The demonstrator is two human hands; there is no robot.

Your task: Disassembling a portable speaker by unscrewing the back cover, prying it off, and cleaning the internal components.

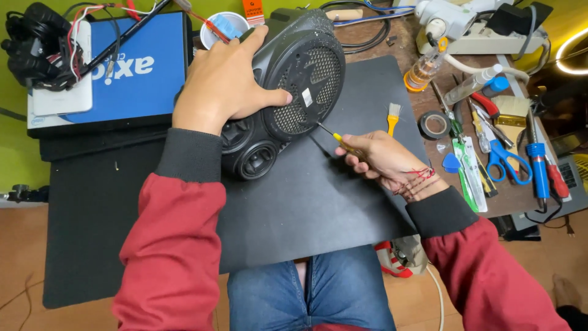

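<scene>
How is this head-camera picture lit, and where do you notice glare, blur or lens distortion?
Head view: even, soft light; bright glare from a curved lamp at the right edge; wide-angle bending at the borders; left hand, black speaker, right hand and screwdriver sharp, shadows faint.

The speaker (288, 92) stood tilted on the mat (306, 202), with the left hand (223, 79) resting on top of it and the right hand (383, 159) just to its right, holding a screwdriver (337, 138) whose tip touched the grille. Behind the speaker stood a cup (223, 26), and to its left lay a box (141, 67) with a cable bundle (37, 46) on it. Right of the mat lay a brush (393, 117), a tape roll (434, 125), scissors (505, 160) and a soldering iron (538, 165).
</scene>
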